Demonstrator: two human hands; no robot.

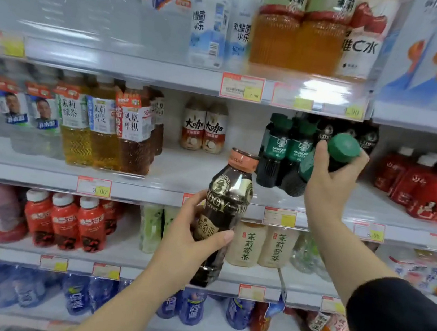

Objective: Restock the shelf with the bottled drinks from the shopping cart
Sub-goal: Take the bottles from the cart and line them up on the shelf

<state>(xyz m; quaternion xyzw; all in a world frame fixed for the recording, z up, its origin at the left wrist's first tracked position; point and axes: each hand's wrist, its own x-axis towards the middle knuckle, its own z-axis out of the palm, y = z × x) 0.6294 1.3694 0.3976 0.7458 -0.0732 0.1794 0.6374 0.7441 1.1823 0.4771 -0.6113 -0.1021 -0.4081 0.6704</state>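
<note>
My left hand (197, 234) grips a dark coffee bottle with an orange cap (227, 202), upright in front of the middle shelf's edge (152, 192). My right hand (329, 180) holds a dark bottle with a green cap (343, 149), tilted toward me, at the row of green-capped coffee bottles (283, 149) on that shelf. A gap of bare shelf lies between two small brown-and-white coffee bottles (204, 127) and the green-capped row. The shopping cart is out of view.
Tea bottles (106, 122) fill the middle shelf's left side and red-labelled bottles (425, 187) its right. Large bottles stand on the shelf above (285, 29). Below are red bottles (65, 220) and pale tea bottles (262, 246). Price tags line the shelf edges.
</note>
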